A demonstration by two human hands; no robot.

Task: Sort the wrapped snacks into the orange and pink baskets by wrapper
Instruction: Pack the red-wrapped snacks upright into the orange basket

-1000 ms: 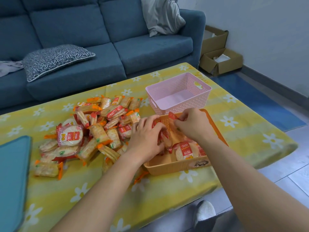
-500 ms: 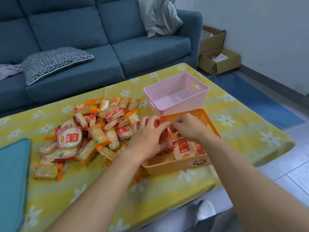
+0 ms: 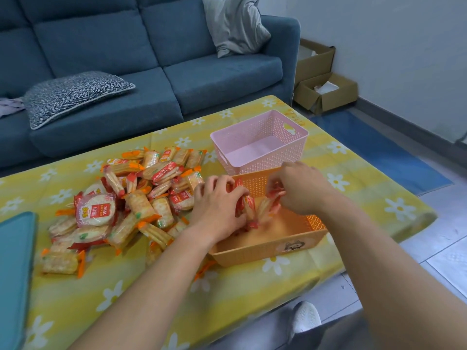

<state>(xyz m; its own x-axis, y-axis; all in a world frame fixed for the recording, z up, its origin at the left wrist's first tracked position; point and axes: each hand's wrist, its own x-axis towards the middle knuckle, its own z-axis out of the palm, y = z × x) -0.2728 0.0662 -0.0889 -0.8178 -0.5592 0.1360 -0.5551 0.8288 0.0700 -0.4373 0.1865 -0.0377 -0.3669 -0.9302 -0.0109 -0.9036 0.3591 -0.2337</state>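
A heap of wrapped rice-cracker snacks [image 3: 131, 198], some in red wrappers and some in orange, lies on the yellow flowered tablecloth [image 3: 252, 294]. To its right stands the orange basket [image 3: 267, 248], and just behind that the pink basket [image 3: 260, 145], which holds nothing. Both hands are over the orange basket. My left hand [image 3: 217, 205] and my right hand [image 3: 300, 188] each grip red-wrapped snacks [image 3: 249, 205], bunched upright between them above the basket's floor. The floor that shows below them is bare.
A teal flat object [image 3: 15, 274] lies at the table's left edge. A blue sofa [image 3: 151, 72] with cushions runs behind the table. Cardboard boxes [image 3: 326, 94] sit on the floor at the right. A white shoe [image 3: 304, 317] shows under the near table edge.
Both hands have come together and gathered the red-wrapped snacks that lay in the orange basket, lifting them off its floor. The round snack no longer lies flat there.
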